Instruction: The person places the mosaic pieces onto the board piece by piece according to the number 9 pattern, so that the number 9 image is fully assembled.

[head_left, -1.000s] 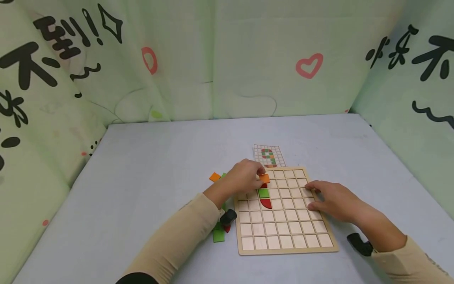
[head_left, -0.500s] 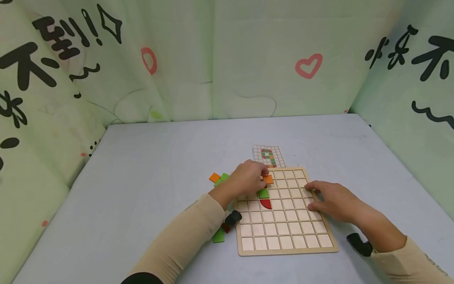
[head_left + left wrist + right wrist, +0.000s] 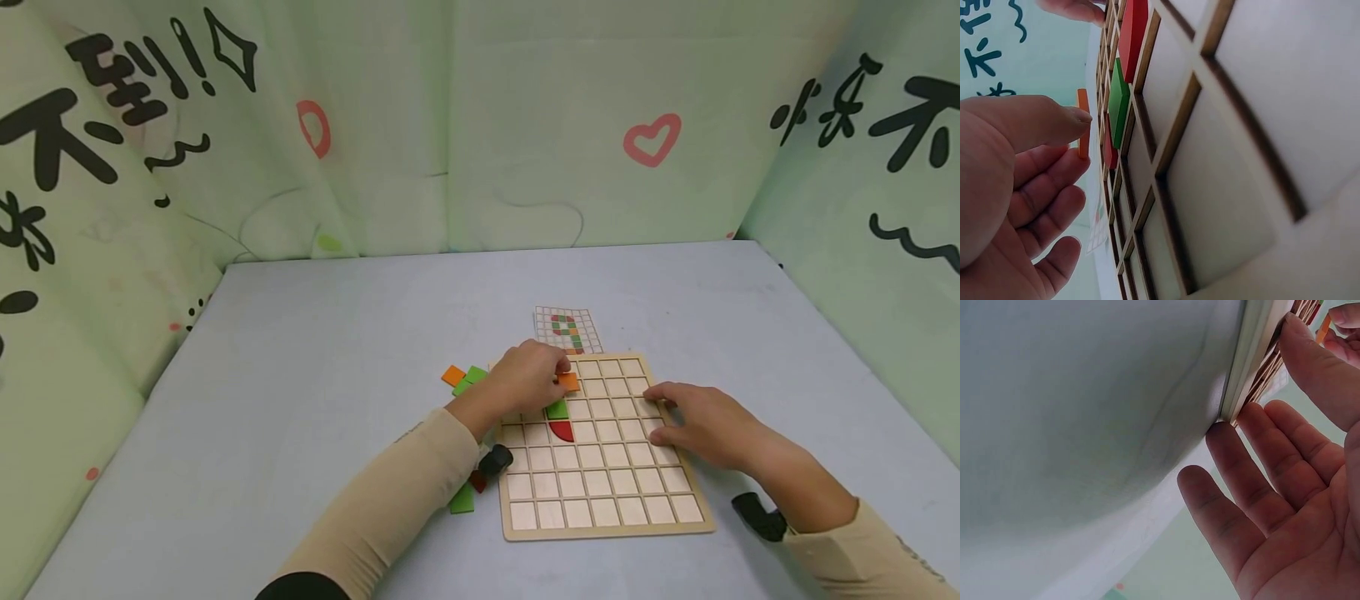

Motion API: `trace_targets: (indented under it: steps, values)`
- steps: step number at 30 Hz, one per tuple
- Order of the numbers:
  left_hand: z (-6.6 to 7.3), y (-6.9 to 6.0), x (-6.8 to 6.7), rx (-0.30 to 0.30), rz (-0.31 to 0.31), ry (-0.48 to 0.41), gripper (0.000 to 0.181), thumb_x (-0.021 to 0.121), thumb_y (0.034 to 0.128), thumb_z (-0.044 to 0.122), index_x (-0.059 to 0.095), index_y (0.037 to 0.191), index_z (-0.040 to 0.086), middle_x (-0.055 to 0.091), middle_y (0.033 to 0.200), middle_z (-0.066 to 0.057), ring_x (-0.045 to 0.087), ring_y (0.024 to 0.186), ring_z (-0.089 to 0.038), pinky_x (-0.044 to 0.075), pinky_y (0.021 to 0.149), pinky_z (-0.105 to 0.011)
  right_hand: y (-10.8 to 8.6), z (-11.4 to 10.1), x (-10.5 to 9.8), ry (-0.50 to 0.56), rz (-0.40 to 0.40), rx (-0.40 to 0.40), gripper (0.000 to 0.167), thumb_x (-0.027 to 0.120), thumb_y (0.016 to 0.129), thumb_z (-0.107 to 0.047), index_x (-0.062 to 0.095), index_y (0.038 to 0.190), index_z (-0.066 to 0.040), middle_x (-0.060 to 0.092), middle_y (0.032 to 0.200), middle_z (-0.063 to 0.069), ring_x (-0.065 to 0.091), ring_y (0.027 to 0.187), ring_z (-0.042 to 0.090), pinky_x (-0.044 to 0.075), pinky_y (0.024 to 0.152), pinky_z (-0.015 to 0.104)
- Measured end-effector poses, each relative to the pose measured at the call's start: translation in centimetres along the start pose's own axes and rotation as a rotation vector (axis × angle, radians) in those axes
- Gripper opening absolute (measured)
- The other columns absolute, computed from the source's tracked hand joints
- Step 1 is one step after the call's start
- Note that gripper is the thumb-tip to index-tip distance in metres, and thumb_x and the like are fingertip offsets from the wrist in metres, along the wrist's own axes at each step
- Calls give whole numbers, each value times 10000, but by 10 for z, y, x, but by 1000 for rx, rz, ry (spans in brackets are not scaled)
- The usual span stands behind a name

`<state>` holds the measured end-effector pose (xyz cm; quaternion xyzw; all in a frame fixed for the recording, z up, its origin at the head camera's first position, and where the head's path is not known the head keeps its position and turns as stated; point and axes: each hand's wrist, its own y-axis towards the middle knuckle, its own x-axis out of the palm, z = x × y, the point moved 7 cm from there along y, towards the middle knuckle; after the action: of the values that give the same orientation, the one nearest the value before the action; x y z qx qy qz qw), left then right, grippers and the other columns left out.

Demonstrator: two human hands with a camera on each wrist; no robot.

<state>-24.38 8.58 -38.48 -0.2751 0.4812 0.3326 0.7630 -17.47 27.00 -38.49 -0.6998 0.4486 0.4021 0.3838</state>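
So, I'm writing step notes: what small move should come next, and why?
I'd probably lower the orange tile into an empty cell of the grid board: the left hand pinches it above the grid, the right hand touches the board's edge, and the printed card has orange in its pattern.

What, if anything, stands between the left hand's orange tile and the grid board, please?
Nothing visible does: the left wrist view shows a clear gap between the orange tile and grid board, though the left hand hides part of the board in the head view.
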Motion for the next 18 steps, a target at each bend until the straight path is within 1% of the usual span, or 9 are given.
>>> trace_targets:
  steps: [5,11,18]
  values:
    - [1,1,2,-7,-14,-2,245,675,960,247,683,1165,115,673,1020,32,560,868,-108,473,760,-228,0,0,0,2,0,-2,556,789,859,-250,583,1296,27,633,1179,203,575,1115,416,450,910,561]
    - [2,2,5,12,-8,-12,234,671,958,217,684,1166,110,676,1020,26,567,863,-110,476,751,-233,0,0,1,1,-3,-3,561,787,863,-252,579,1302,28,632,1181,200,575,1116,413,451,909,560]
    - [4,1,4,38,13,8,282,654,949,172,686,1221,107,687,1097,16,589,967,-134,483,844,-250,0,1,0,-5,5,-8,558,786,863,-249,580,1300,30,636,1179,197,578,1117,414,452,907,559]
